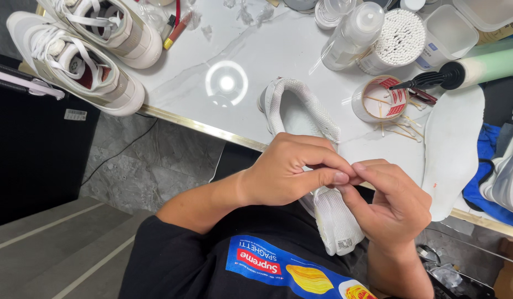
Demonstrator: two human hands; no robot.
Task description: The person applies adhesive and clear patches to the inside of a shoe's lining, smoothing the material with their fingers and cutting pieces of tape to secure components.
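- Here, a white marble worktop [212, 61] with a brass-coloured edge fills the upper part of the view, which looks down from the person's head onto their lap.
- A pair of white and beige sneakers [84, 50] sits at the far left of the worktop, well apart from the hands.
- A white insole [453, 149] lies flat at the right, just beside a small clear cup of used sticks [378, 99]; a tub of cotton swabs [397, 39] stands behind them.
- A white knit shoe upper [300, 108] lies half on the worktop and half over its edge, its long axis running from the worktop down toward the person's body. Its tongue end [336, 221] hangs in the lap, directly beneath both hands.
- The left hand [284, 171] and right hand [392, 202] meet above the upper, equally near it.
- Both grips are closed in a pinch, fingertips touching; whatever small thing they pinch is too small to tell.
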